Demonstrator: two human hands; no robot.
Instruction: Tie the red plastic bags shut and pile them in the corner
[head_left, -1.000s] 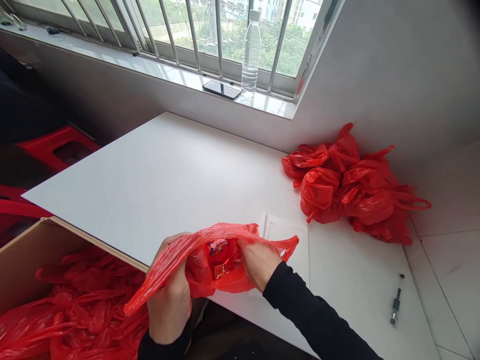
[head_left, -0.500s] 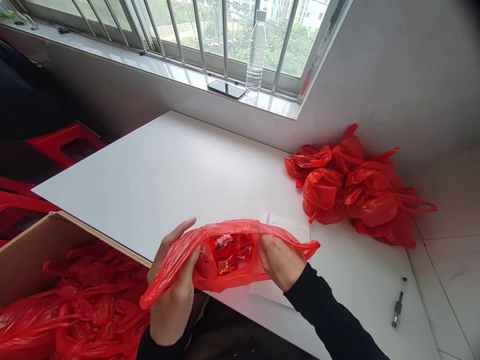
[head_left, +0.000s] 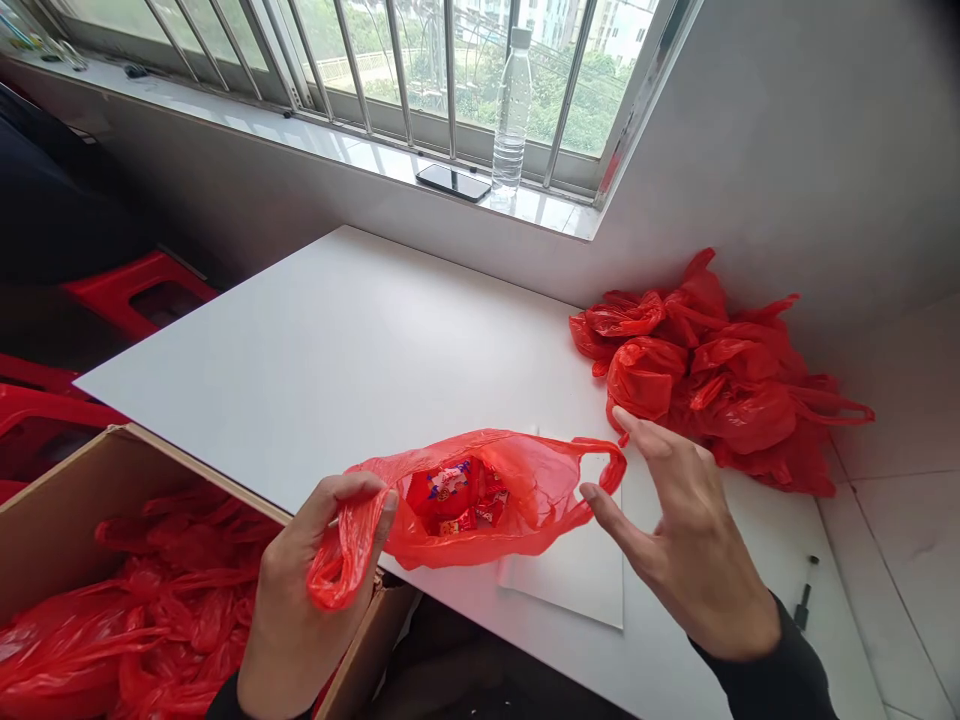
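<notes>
In front of me a thin red plastic bag lies with its mouth open toward me, over the table's near edge. Small red wrapped snack packets show inside it. My left hand is closed round the bag's left handle, which is bunched between thumb and fingers. Beside the right handle loop, my right hand has thumb and fingers spread apart, the thumb tip close to the loop; whether it touches I cannot tell. Partly under the bag is a white sheet or booklet on the table.
Several filled red bags are heaped at the table's right, against the wall. A cardboard box with more red bags stands at lower left. A black pen lies at right. A phone and water bottle rest on the sill.
My right hand has come out of the bag's mouth and moved right, its fingers spreading. My left hand has gathered the left handle into its grip, and the right handle loop now stands out.
</notes>
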